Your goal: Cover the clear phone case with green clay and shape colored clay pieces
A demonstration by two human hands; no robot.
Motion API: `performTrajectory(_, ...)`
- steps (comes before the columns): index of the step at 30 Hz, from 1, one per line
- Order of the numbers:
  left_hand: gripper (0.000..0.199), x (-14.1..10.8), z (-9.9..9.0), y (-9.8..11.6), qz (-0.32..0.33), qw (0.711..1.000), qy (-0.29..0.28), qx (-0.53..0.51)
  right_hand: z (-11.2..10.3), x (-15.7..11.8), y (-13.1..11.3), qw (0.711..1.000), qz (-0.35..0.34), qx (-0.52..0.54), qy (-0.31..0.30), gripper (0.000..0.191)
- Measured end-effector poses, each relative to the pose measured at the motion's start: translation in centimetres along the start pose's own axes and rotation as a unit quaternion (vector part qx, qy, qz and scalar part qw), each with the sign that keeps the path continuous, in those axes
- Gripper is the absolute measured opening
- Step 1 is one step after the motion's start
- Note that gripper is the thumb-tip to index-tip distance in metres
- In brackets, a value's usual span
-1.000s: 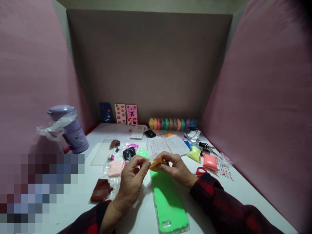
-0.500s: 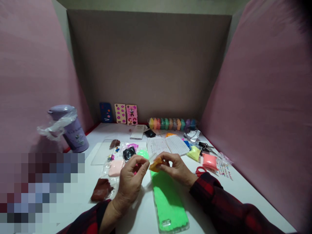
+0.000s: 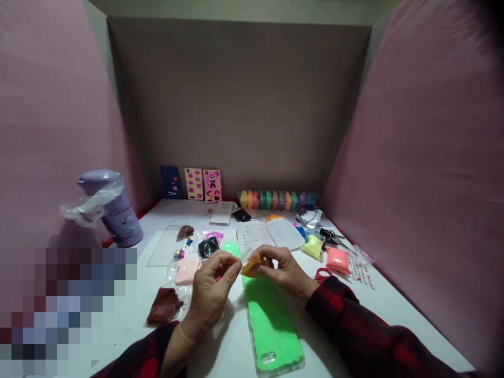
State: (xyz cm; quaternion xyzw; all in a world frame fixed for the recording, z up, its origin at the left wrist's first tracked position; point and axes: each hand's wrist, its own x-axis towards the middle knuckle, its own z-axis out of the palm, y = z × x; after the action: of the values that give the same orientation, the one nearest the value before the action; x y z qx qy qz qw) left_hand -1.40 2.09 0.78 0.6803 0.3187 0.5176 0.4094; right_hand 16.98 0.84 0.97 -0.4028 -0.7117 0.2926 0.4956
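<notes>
i should pinch lightly to avoid squashing the orange piece, held in the closed grip of my right hand at the green case's far end; from here i cannot tell whether my pinched left hand holds anything.

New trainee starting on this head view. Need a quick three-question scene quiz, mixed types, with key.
1. Whose grip is the orange piece in? A) left hand's only B) right hand's C) neither hand's
2. True or false: the open notebook lies farther from the camera than the green case.
3. How many decorated cases stand in the row at the back left?

Key: 1. B, right hand. 2. True. 3. Three.
</notes>
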Motion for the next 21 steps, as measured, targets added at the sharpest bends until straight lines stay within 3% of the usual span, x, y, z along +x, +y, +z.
performTrajectory(21,0.012,-0.19,-0.09,0.08,0.005,1.0,0.005,-0.006,0.0,-0.02,-0.09,1.0,-0.007,-0.005,-0.01,0.005)
